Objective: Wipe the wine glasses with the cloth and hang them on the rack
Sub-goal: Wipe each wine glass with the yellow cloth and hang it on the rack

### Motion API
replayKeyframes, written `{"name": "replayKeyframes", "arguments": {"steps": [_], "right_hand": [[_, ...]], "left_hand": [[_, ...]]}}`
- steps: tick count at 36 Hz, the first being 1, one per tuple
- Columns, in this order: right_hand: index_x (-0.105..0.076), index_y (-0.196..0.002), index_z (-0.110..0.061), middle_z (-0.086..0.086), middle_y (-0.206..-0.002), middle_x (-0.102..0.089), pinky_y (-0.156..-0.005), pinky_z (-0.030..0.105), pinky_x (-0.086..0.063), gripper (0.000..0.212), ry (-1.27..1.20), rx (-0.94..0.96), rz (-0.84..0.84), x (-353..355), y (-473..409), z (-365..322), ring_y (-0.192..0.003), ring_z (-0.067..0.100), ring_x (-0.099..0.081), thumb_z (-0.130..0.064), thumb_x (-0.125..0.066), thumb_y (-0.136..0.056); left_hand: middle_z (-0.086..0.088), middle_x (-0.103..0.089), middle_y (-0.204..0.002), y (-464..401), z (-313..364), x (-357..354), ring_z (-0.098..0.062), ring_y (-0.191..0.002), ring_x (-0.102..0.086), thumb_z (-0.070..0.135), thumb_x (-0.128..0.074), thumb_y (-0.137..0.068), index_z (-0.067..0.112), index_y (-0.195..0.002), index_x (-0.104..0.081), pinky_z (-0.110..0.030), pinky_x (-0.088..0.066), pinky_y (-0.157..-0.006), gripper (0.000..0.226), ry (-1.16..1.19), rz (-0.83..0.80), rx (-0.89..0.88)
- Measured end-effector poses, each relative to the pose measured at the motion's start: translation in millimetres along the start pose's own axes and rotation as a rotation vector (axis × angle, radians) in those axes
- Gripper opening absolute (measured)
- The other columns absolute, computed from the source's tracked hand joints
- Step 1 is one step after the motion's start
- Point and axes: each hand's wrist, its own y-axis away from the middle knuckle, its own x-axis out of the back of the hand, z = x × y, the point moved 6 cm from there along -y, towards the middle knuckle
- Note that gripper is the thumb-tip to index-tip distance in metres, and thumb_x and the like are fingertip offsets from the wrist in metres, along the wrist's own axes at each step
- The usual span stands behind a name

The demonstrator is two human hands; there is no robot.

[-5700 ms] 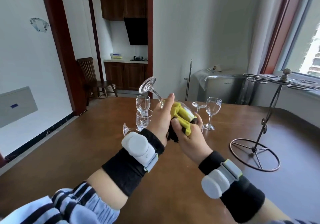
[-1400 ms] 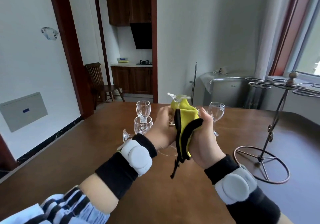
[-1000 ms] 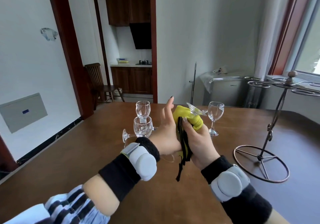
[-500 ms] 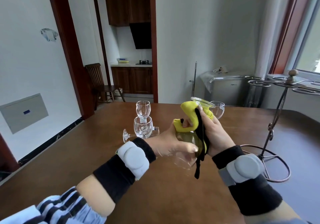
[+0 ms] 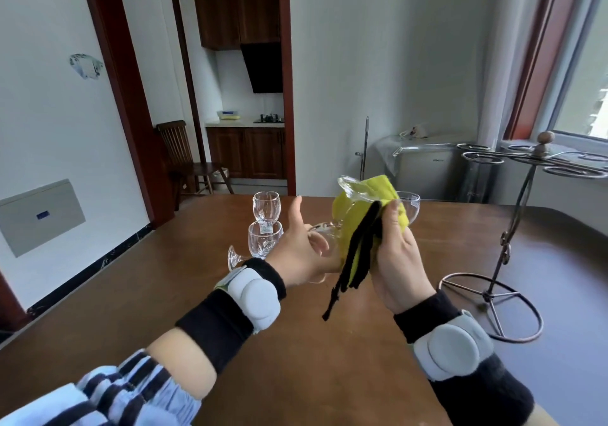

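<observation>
My left hand grips the bowl of a clear wine glass held upside down above the table, its foot pointing up. My right hand presses a yellow cloth with black trim around the stem and foot. The cloth hides most of the stem. A dark metal rack with ring-shaped holders stands at the right, with no glass hanging on it. Two upright glasses and one lying on its side sit behind my left hand. Another upright glass peeks out behind the cloth.
The brown wooden table fills the lower view. The rack's round wire base rests on it at the right. A doorway to a kitchen with a wooden chair lies beyond the table, and a window is at the far right.
The glass has turned in my hands over the last second while the cloth slid along the stem and foot. My left thumb has lifted off the bowl. The rack and other glasses stayed put.
</observation>
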Motion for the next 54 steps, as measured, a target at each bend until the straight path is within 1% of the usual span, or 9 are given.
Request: {"name": "replayKeyframes", "arguments": {"steps": [5,9,12,17,27,33,41,46,54], "right_hand": [[-0.057,-0.097,-0.012,0.016,-0.086,-0.059,-0.082,0.05,-0.044,0.067,0.345,0.173,-0.027,3.4,-6.2,-6.7,-0.083,0.021,-0.058,-0.077,-0.043,-0.084],[-0.045,-0.141,-0.012,0.001,-0.145,-0.047,-0.114,0.018,-0.026,0.061,0.874,0.516,-0.013,-2.8,-5.9,-11.4,-0.137,0.007,-0.037,-0.045,-0.053,-0.091],[-0.056,-0.134,-0.004,0.004,-0.138,-0.055,-0.108,0.037,-0.039,0.048,0.965,0.688,0.084,7.0,-7.0,-11.6,-0.131,0.017,-0.048,-0.018,-0.066,-0.089],[-0.069,-0.113,-0.005,0.006,-0.112,-0.07,-0.091,0.026,-0.05,0.034,0.913,0.828,0.266,16.6,-2.7,-17.1,-0.099,0.012,-0.062,-0.006,-0.074,-0.08],[-0.058,-0.07,-0.03,0.011,-0.084,-0.073,-0.071,0.038,-0.056,0.03,0.648,0.614,0.305,20.1,-27.5,-36.1,-0.076,0.028,-0.065,-0.013,-0.081,-0.078],[-0.076,-0.098,-0.016,-0.02,-0.085,-0.07,-0.073,0.003,-0.04,0.011,0.87,0.457,0.147,31.3,-39.6,-27.9,-0.078,-0.003,-0.064,-0.018,-0.072,-0.088],[-0.059,-0.074,0.001,0.009,-0.078,-0.071,-0.069,0.044,-0.051,0.032,0.778,0.561,0.363,41.4,-34.0,-29.7,-0.073,0.033,-0.063,-0.027,-0.073,-0.081],[-0.071,-0.081,-0.019,-0.017,-0.082,-0.072,-0.081,0.039,-0.055,0.01,0.468,0.485,0.332,34.1,-36.3,-37.6,-0.081,0.009,-0.066,-0.013,-0.078,-0.079],[-0.069,-0.109,-0.017,0.01,-0.104,-0.072,-0.093,0.048,-0.053,0.018,0.147,0.191,0.216,29.2,-32.9,-16.9,-0.1,0.029,-0.068,-0.019,-0.068,-0.091]], "left_hand": [[0.007,-0.067,-0.081,3.6,-3.7,6.0,-0.012,-0.105,-0.06,0.044,-0.073,-0.058,0.04,-0.146,0.016,-0.023,-0.049,-0.079,0.125,-0.157,0.074,-0.014],[0.014,-0.062,-0.073,11.1,12.4,9.4,-0.01,-0.078,-0.063,0.055,-0.058,-0.064,0.028,-0.148,0.014,-0.042,-0.046,-0.09,0.114,-0.428,0.167,-0.122],[0.013,-0.065,-0.078,15.0,20.5,8.4,-0.013,-0.082,-0.063,0.046,-0.06,-0.072,0.026,-0.148,0.014,-0.049,-0.037,-0.098,0.108,-0.63,0.217,-0.178],[0.013,-0.065,-0.083,15.3,22.8,-3.4,-0.014,-0.086,-0.063,0.05,-0.06,-0.068,0.028,-0.145,0.014,-0.051,-0.036,-0.1,0.109,-0.659,0.162,-0.189],[0.005,-0.071,-0.077,22.7,34.7,-18.0,-0.018,-0.099,-0.064,0.032,-0.073,-0.071,0.025,-0.15,0.008,-0.026,-0.051,-0.08,0.114,-0.277,-0.01,-0.042],[0.002,-0.06,-0.076,24.8,49.3,-17.9,-0.025,-0.076,-0.064,0.033,-0.078,-0.065,0.028,-0.148,0.009,-0.039,-0.053,-0.079,0.12,-0.503,0.034,-0.125],[0.0,-0.056,-0.107,15.9,47.9,-31.5,-0.023,-0.095,-0.061,0.032,-0.08,-0.065,0.029,-0.149,-0.001,-0.036,-0.053,-0.085,0.115,-0.401,-0.035,-0.119],[0.011,-0.068,-0.097,8.7,49.0,-36.3,-0.009,-0.088,-0.065,0.032,-0.08,-0.055,0.03,-0.112,-0.06,-0.027,-0.053,-0.083,0.06,-0.192,-0.054,-0.161],[0.006,-0.067,-0.092,4.4,44.1,-40.8,-0.012,-0.083,-0.065,0.033,-0.075,-0.047,0.031,-0.094,-0.052,-0.031,-0.054,-0.081,0.053,0.034,-0.035,-0.125]]}}
